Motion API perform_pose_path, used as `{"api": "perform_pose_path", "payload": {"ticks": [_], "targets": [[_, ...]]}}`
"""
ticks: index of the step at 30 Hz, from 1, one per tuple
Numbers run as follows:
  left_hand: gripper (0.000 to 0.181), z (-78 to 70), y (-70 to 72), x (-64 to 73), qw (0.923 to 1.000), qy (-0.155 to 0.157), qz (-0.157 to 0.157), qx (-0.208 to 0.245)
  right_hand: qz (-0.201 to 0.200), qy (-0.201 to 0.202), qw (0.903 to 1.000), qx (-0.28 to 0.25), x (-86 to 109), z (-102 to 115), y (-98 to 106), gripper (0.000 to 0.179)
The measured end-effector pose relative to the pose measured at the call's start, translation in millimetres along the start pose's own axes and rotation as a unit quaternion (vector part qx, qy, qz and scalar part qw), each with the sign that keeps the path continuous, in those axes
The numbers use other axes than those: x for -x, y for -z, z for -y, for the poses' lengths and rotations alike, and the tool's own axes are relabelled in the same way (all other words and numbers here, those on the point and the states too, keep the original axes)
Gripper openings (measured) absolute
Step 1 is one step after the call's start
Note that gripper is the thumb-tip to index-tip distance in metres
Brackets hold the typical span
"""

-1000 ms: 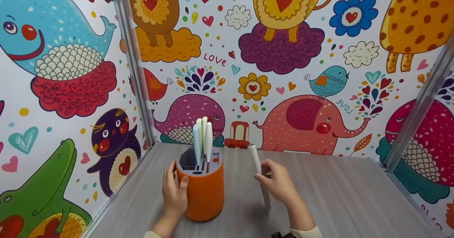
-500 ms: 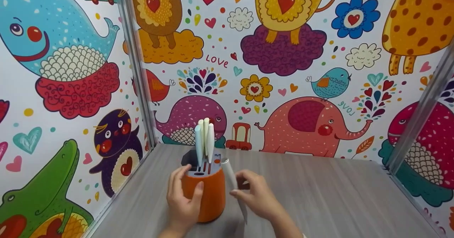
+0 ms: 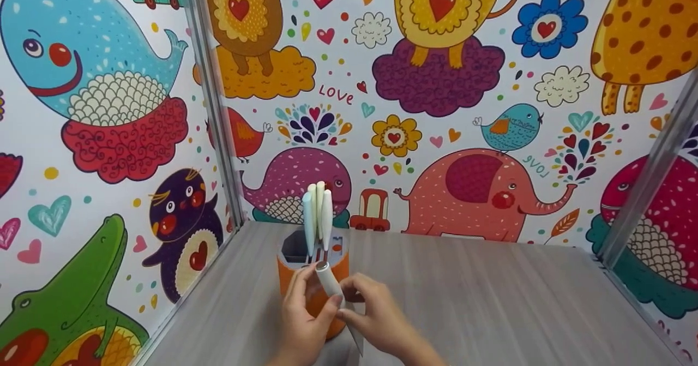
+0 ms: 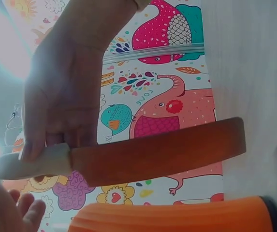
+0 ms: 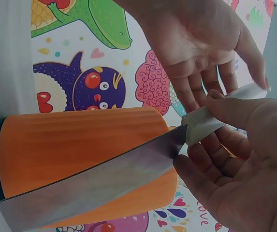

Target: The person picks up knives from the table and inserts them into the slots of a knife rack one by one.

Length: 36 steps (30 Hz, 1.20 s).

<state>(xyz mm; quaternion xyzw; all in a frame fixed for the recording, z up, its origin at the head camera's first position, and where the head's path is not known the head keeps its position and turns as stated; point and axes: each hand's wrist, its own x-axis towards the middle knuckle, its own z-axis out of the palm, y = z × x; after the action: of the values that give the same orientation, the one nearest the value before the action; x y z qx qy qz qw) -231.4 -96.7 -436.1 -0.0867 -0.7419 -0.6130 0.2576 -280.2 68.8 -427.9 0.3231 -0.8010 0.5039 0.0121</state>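
Observation:
My right hand [image 3: 376,311] pinches the white handle of a kitchen knife [image 5: 99,181] between thumb and fingers. Its broad blade, square at the end, points down toward the table. My left hand [image 3: 305,311] is at the upper part of the handle, thumb against it and fingers loosely extended behind it; in the left wrist view those fingers [image 4: 32,212] look apart from the handle. Just behind both hands stands an orange knife block [image 3: 286,270], partly hidden by them. Several pale-handled knives [image 3: 316,219] stand upright in its slotted grey top.
The grey wood-grain table [image 3: 491,295] extends to both sides of the hands. Printed panels with cartoon animals [image 3: 463,191] enclose it at the back and sides, joined by metal posts [image 3: 212,99]. The knife block has a wide grey compartment at its left.
My right hand has carried the knife leftward, from beside the block to in front of it. The left hand has left the block's side and come to the knife's handle.

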Motion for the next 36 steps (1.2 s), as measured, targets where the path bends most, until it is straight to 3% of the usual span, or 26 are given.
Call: {"api": "perform_pose_path", "payload": {"ticks": [3, 9, 11, 13, 16, 18, 21, 27, 31, 36], "targets": [[0.047, 2.2, -0.6, 0.0, 0.9998, 0.013, 0.014, -0.009, -0.002, 0.0, 1.0, 0.001, -0.1, -0.3, -0.8, 0.022], [0.04, 6.7, -2.1, 0.7, 0.9996, 0.007, 0.01, -0.026, -0.002, 0.003, 1.0, 0.004, -2.1, -4.4, -1.9, 0.021], [0.036, 8.6, -3.4, 1.1, 0.9993, -0.02, -0.003, -0.03, -0.004, 0.01, 0.9999, 0.004, -2.6, -6.6, -2.8, 0.021], [0.03, 10.5, -5.2, 1.4, 0.9966, -0.067, -0.023, -0.041, -0.008, 0.022, 0.9997, 0.0, -2.9, -8.7, -4.0, 0.021], [0.025, 12.1, -8.1, 2.0, 0.9872, -0.139, -0.054, -0.057, -0.019, 0.039, 0.999, -0.01, -3.5, -11.7, -6.4, 0.021], [0.026, 12.1, -9.3, 2.7, 0.9826, -0.161, -0.066, -0.066, -0.026, 0.042, 0.9986, -0.022, -4.3, -14.0, -7.7, 0.021], [0.028, 11.3, -9.8, 3.2, 0.9825, -0.157, -0.067, -0.073, -0.034, 0.037, 0.9977, -0.045, -6.1, -19.0, -8.5, 0.022], [0.026, 8.5, -6.4, 1.5, 0.9862, -0.121, -0.068, -0.091, -0.045, 0.038, 0.9923, -0.109, -10.3, -38.5, -3.1, 0.028], [0.026, 4.7, -2.2, 0.0, 0.9868, -0.102, -0.078, -0.098, -0.089, 0.016, 0.984, -0.153, -17.1, -57.5, -3.1, 0.031], [0.028, -0.5, -0.7, 0.5, 0.9904, -0.072, -0.082, -0.084, -0.143, -0.029, 0.9806, -0.131, -24.3, -89.2, -11.7, 0.053]]}}
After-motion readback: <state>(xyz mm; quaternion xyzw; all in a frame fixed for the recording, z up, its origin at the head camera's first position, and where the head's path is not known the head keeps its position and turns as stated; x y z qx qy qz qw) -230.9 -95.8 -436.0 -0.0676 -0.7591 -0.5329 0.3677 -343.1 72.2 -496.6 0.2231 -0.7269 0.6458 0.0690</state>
